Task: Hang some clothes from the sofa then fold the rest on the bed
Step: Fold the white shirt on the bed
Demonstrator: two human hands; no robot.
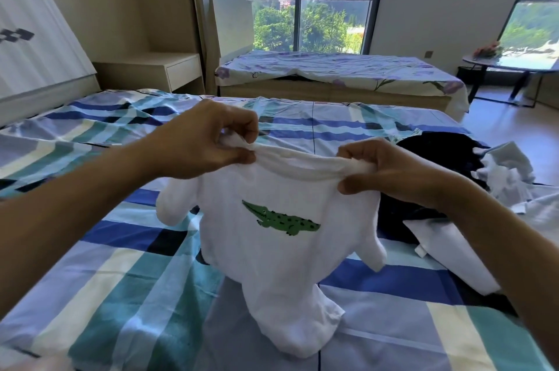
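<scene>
Left hand [208, 140]: fingers curled, thumb and fingertips pinching the left shoulder of the white T-shirt [272, 249] at the collar. Right hand [390, 172]: fingers curled, gripping the right shoulder. The shirt hangs upright above the plaid bed [106, 264], collar up, long axis vertical, crocodile print facing the camera, hem touching the bedcover. Dark garment [435, 152] lies right.

Left hand [205, 140] and right hand [390, 172] pinch the white T-shirt [281, 249] by its shoulders above the checked bed [121, 280].
</scene>
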